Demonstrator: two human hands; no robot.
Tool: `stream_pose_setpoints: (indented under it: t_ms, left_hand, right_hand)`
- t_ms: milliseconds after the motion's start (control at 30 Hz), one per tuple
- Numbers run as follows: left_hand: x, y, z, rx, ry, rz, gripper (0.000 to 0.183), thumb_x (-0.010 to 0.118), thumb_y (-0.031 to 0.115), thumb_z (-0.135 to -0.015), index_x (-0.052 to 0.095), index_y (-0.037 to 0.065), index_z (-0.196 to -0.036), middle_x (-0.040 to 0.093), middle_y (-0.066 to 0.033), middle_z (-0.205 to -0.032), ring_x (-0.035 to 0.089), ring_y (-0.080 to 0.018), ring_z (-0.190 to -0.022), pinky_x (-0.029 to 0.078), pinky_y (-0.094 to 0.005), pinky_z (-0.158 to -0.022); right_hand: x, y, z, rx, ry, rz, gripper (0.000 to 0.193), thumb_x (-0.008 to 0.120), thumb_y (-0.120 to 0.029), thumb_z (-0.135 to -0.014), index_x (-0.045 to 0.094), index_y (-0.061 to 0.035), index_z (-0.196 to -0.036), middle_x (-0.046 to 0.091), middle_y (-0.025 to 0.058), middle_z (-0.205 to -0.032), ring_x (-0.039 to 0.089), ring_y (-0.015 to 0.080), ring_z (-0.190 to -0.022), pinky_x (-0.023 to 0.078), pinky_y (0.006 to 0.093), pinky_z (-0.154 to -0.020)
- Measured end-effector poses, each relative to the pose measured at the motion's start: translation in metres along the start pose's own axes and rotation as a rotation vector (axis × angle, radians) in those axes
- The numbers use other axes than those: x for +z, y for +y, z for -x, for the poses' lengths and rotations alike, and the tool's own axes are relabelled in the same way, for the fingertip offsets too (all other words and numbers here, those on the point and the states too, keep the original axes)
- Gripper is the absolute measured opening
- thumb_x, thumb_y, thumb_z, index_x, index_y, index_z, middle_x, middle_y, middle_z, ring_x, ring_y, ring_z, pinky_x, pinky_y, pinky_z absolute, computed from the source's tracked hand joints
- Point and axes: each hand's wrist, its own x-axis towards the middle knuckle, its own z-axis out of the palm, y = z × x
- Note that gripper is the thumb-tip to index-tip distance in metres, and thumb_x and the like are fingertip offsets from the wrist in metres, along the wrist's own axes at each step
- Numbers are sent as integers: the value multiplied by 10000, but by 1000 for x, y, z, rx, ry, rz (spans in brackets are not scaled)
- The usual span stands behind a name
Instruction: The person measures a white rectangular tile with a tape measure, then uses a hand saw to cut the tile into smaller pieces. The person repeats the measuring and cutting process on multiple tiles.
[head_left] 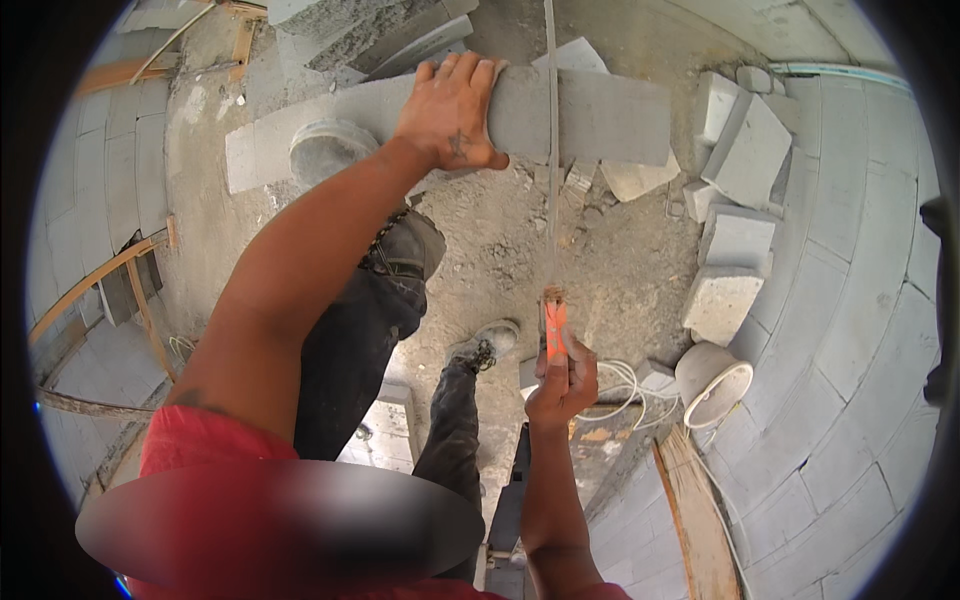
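Note:
A long grey block [615, 118] of pale, aerated-concrete look lies crosswise ahead of me. My left hand [455, 108] presses on its top, palm down, thumb out to the side and fingers reaching to the far edge. Nearer to me, my right hand [563, 385] is wrapped around the orange handle of a hand saw [556, 330]. Its long, narrow blade points away from me and crosses the block just right of my left hand. The blade shows nearly edge-on, so I cannot tell how deep it sits.
A dusty round tub-like thing [330, 150] sits against the block's left part. Broken blocks [745, 150] line the right wall, with a white bucket [714, 384], a coiled pale cable [625, 385] and a wooden plank [690, 510] nearer. My shoe [490, 342] stands on the rubble-strewn floor.

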Motion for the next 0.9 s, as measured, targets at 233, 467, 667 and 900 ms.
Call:
stream_pose_setpoints:
  t_ms: [233,467,667,900]
  left_hand:
    - [13,-9,-1,-5,72,-17,1055,795,494,-539,359,75,-1404,459,-148,-1323,387,-310,-1315,291,-461,-1056]
    - [0,-6,-12,-32,-38,-36,1076,806,474,-520,343,70,-1404,463,-140,-1281,403,-317,-1270,290,-448,-1047]
    - [8,-8,-8,2,66,41,1038,796,465,-554,337,69,-1397,449,-141,-1278,410,-321,-1259,289,-450,-1046]
    - [1,-13,-11,18,-29,40,1017,798,447,-537,362,57,-1370,464,-144,-1248,419,-320,-1251,294,-452,-1034]
  right_hand:
    - [-25,-27,36,-178,-43,79,236,458,-62,-913,587,76,-1054,688,252,-866,474,63,-508,379,215,-475]
    - [-1,-8,-7,58,49,22,266,543,-109,-909,642,46,-1102,592,47,-677,522,87,-579,420,254,-524]
    - [-41,-33,28,-179,-19,-45,280,446,-98,-943,602,81,-1091,695,240,-976,500,77,-535,420,230,-498]
    - [1,-30,-22,-18,-52,114,283,466,-36,-914,587,70,-1146,646,137,-752,624,155,-658,492,282,-578]
